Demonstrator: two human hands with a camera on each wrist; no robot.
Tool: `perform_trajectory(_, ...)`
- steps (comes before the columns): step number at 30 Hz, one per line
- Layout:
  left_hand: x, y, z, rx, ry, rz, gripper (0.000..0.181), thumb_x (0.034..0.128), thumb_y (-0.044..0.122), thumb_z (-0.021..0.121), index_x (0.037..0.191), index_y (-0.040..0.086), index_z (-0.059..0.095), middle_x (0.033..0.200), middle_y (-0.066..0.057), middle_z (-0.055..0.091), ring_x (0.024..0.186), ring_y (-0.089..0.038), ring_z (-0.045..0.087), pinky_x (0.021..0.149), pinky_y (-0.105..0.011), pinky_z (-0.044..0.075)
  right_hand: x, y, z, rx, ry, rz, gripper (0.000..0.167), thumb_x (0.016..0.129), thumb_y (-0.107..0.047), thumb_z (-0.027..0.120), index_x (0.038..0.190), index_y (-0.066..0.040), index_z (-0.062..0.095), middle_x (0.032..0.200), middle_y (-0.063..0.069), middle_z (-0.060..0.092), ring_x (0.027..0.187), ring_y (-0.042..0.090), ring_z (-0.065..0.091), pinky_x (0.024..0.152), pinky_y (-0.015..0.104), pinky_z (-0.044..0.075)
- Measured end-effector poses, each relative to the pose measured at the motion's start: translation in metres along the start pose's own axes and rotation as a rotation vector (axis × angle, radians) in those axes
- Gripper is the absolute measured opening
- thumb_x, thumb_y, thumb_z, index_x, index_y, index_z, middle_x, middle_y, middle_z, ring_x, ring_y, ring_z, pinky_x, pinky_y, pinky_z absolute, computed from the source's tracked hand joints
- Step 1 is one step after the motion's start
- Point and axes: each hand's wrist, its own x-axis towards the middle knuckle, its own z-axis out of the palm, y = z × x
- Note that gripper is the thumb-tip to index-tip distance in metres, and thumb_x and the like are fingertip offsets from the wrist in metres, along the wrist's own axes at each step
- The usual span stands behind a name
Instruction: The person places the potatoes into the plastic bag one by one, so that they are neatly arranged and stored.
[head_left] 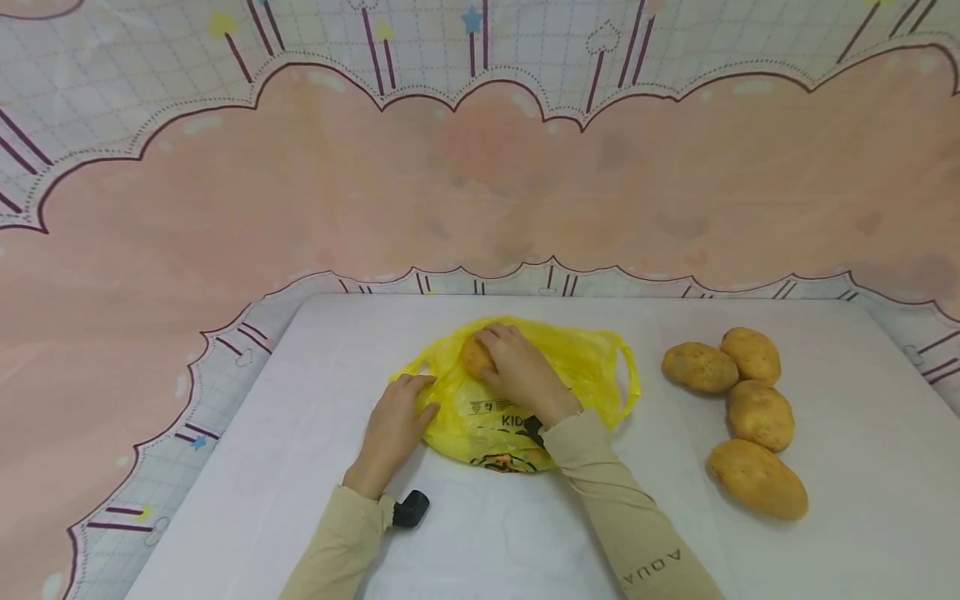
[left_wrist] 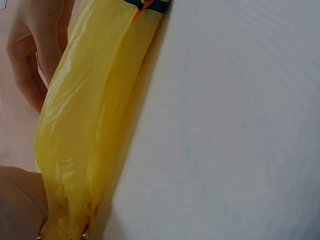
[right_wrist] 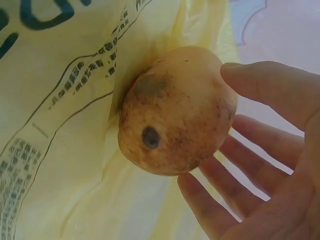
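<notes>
A thin yellow plastic bag (head_left: 459, 429) with dark print lies flat on the white table, its handle loop at the right. My left hand (head_left: 393, 425) holds the bag's left edge; the film bunches up near the hand in the left wrist view. Over the bag, my right hand (head_left: 516, 362) grips a potato (head_left: 476, 357), thumb on one side and fingers spread on the other. Dark spots mark this potato (right_wrist: 175, 112) in the right wrist view, where the yellow film lies right behind it.
Several potatoes (head_left: 759, 415) lie close together on the white table (head_left: 862, 392) to the right of the bag. A patterned cloth (head_left: 480, 192) hangs behind the table. A black device (head_left: 411, 508) sits at the left wrist.
</notes>
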Motion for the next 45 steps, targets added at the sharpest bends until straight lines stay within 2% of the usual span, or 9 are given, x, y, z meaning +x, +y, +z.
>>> perform_trajectory(8, 0.001, 0.0, -0.001, 0.003, -0.009, -0.011, 0.041, 0.0924, 0.015, 0.07, 0.13, 0.001, 0.061, 0.129, -0.017, 0.06, 0.121, -0.034, 0.056, 0.104, -0.05, 0.046, -0.008, 0.001, -0.009, 0.002, 0.005, 0.014, 0.045, 0.093, -0.015, 0.07, 0.135, -0.003, 0.057, 0.138, 0.011, 0.055, 0.128, 0.027, 0.049, 0.113, 0.039, 0.041)
perform_trajectory(20, 0.006, 0.001, -0.003, 0.002, -0.033, -0.021, 0.042, 0.0933, 0.017, 0.07, 0.131, 0.001, 0.06, 0.132, -0.017, 0.059, 0.124, -0.035, 0.055, 0.107, -0.051, 0.045, -0.022, 0.003, -0.02, -0.044, 0.051, -0.027, 0.042, 0.094, -0.013, 0.069, 0.133, -0.002, 0.058, 0.134, 0.011, 0.057, 0.124, 0.027, 0.052, 0.11, 0.038, 0.044)
perform_trajectory(25, 0.006, 0.0, -0.003, 0.022, -0.025, -0.011, 0.041, 0.0934, 0.016, 0.069, 0.131, 0.001, 0.06, 0.131, -0.017, 0.059, 0.122, -0.035, 0.055, 0.105, -0.051, 0.046, -0.028, 0.006, -0.023, -0.057, 0.065, -0.022, 0.044, 0.092, -0.012, 0.071, 0.132, -0.001, 0.058, 0.134, 0.013, 0.057, 0.125, 0.028, 0.052, 0.109, 0.039, 0.045)
perform_trajectory(32, 0.006, 0.0, -0.001, 0.047, -0.016, 0.014, 0.04, 0.0931, 0.014, 0.07, 0.129, 0.001, 0.061, 0.127, -0.017, 0.06, 0.12, -0.034, 0.056, 0.103, -0.05, 0.047, -0.037, 0.015, -0.025, -0.081, 0.117, -0.074, 0.044, 0.089, -0.009, 0.073, 0.129, 0.002, 0.059, 0.131, 0.015, 0.058, 0.122, 0.03, 0.054, 0.106, 0.039, 0.047)
perform_trajectory(45, 0.002, 0.002, 0.001, 0.048, -0.043, -0.008, 0.041, 0.094, 0.016, 0.069, 0.131, 0.002, 0.06, 0.128, -0.016, 0.059, 0.122, -0.033, 0.054, 0.104, -0.05, 0.047, -0.05, 0.026, -0.033, -0.095, 0.132, -0.041, 0.051, 0.087, -0.01, 0.075, 0.132, 0.003, 0.056, 0.135, 0.017, 0.055, 0.122, 0.031, 0.053, 0.105, 0.04, 0.048)
